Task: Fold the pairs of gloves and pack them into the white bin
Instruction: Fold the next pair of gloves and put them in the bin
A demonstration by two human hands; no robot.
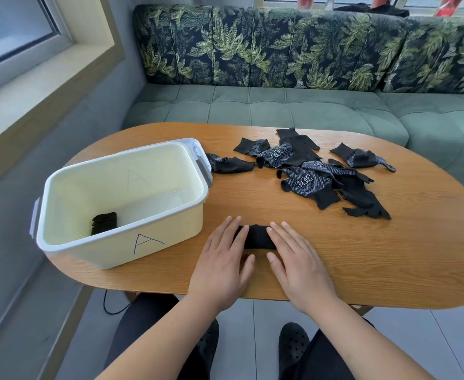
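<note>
Head view shows a white bin (176, 231) on the left of the wooden table (389, 256), with a blue handwritten "A" (145, 242) on its near wall and a fainter "A" (136, 179) on the far inner wall; one folded black pair (104, 222) lies inside, at the bottom left corner. Loose black gloves (307, 171) are heaped at the far right of the table; their dotted palms carry a white printed mark, too small to read. Both hands lie flat with straight fingers, gripping nothing; the left hand (222, 259) and the right hand (296, 261) press on the two ends of a folded black bundle (258, 237) just right of the bin, thumbs pointing toward each other on its near side.
</note>
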